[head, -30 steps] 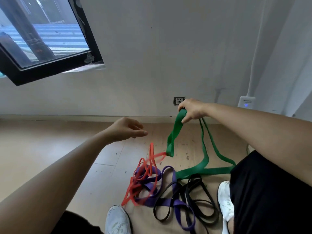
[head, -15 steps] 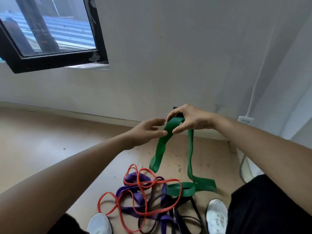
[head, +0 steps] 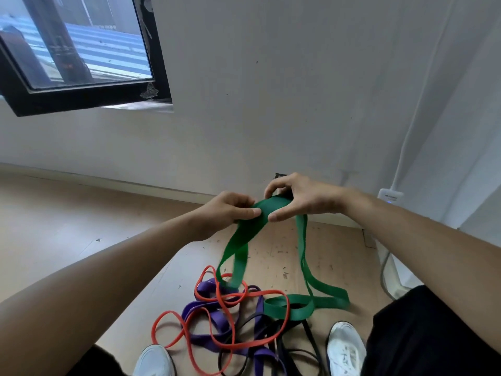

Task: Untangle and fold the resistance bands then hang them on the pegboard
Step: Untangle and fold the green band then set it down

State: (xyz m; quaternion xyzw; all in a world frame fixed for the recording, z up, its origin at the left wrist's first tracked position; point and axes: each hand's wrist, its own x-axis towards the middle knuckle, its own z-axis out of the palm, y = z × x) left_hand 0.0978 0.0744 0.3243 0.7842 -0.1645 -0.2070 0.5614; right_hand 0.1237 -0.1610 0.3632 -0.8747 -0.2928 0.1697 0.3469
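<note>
A wide green resistance band (head: pixel 303 270) hangs from both my hands in front of the wall. My left hand (head: pixel 226 211) pinches its top fold between thumb and fingers. My right hand (head: pixel 296 196) grips the same fold just to the right. The band's lower loops trail down onto the floor. Below lies a tangled heap: a thin red band (head: pixel 217 325), a purple band (head: pixel 214 316) and a black band (head: pixel 303 351), all crossing one another between my two white shoes. No pegboard is in view.
A wooden floor (head: pixel 67 226) runs to a white wall with a black-framed window (head: pixel 81 85) at upper left. A wall socket (head: pixel 280 175) sits behind my right hand. A white device (head: pixel 390 195) with a cable is at the right wall.
My left hand has come across and taken hold of the green band's top beside my right hand. The band has been lifted higher, and the view has tilted up.
</note>
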